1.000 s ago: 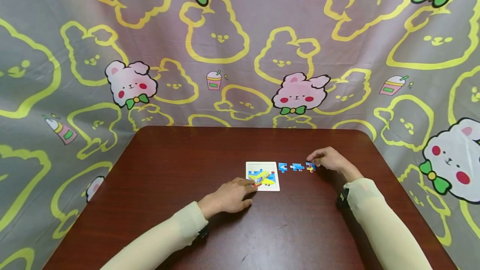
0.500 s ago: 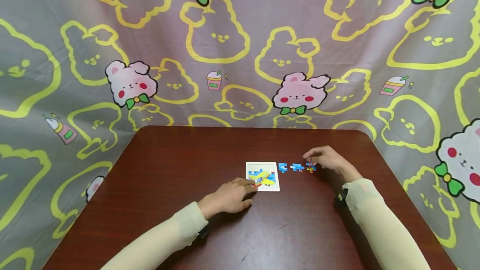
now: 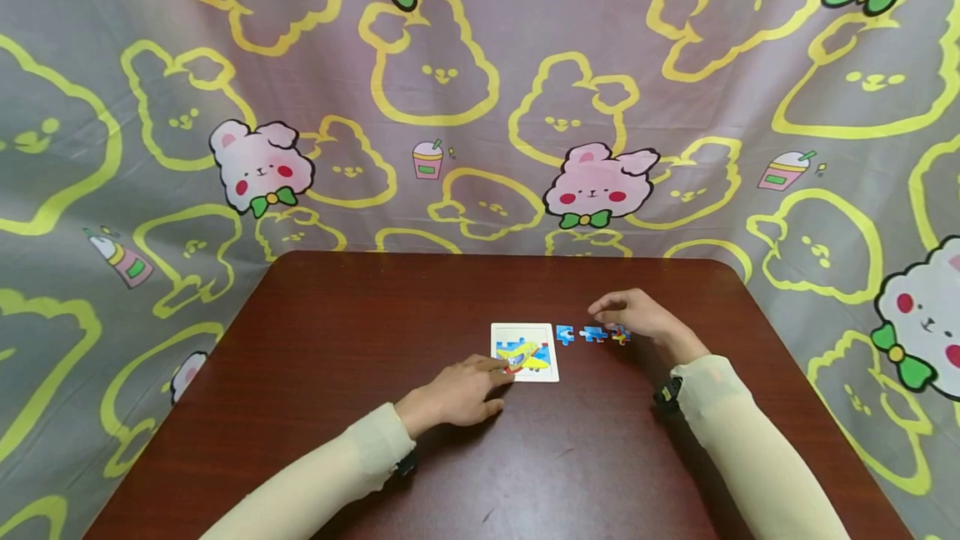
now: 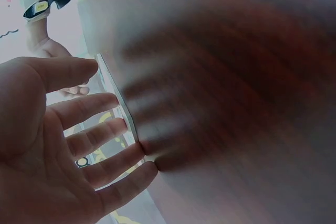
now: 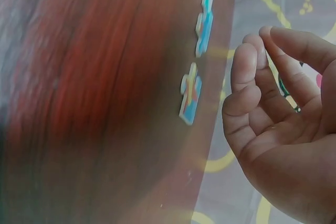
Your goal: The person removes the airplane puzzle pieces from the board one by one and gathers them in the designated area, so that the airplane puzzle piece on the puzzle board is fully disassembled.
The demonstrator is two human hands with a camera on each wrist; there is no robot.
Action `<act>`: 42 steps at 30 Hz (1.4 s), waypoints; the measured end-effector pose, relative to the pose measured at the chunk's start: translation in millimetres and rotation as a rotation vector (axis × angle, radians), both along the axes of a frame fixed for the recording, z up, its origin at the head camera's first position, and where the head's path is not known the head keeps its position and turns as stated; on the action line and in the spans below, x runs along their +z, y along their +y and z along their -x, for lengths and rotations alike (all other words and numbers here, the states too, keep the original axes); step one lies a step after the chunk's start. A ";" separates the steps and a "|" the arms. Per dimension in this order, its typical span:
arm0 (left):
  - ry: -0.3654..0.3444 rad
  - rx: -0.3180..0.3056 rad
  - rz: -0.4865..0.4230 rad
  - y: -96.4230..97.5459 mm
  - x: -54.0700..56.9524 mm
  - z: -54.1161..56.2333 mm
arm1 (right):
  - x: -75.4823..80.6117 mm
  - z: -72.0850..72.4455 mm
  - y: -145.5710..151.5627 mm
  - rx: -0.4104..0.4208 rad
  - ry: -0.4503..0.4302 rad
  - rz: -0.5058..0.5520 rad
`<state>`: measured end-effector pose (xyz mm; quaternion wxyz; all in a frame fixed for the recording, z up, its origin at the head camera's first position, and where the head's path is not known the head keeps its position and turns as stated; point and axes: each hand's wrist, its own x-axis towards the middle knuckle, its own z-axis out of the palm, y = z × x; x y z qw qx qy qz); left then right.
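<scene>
A square puzzle board (image 3: 556, 365) with a pale rim lies mid-table and shows a yellow airplane on blue. My left hand (image 3: 462, 390) rests its fingertips on the board's lower left part, fingers extended; the left wrist view shows them along the board's edge. To the right of the board lie three loose jigsaw pieces in a row: a blue one (image 3: 565, 336), another mostly blue one (image 3: 592, 335), and one with yellow and red (image 3: 620, 338). Just above the last two hovers my right hand (image 3: 641, 315), its fingers loosely bent around nothing, apart from the pieces in the right wrist view.
The brown wooden table (image 3: 337, 323) extends around the board on every side. Behind it and at both sides hangs a grey curtain (image 3: 487, 190) printed with cartoon animals.
My right hand has moved left from above the yellow-and-red piece towards the middle piece. The left hand stays on the board, and the pieces lie where they were.
</scene>
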<state>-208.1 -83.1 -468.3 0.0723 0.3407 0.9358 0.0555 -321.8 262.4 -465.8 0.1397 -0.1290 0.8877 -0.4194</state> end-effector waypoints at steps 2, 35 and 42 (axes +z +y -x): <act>-0.001 -0.002 0.003 -0.1 0.5 -0.2 | 0.0 0.2 -3.2 0.001 0.001 -0.001; -0.015 -0.004 0.009 -0.5 -1.5 0.1 | 6.6 -11.2 -78.8 0.075 -0.009 0.036; -0.010 -0.008 0.004 -1.1 -2.0 0.0 | 3.2 -12.3 -97.1 0.110 0.024 0.035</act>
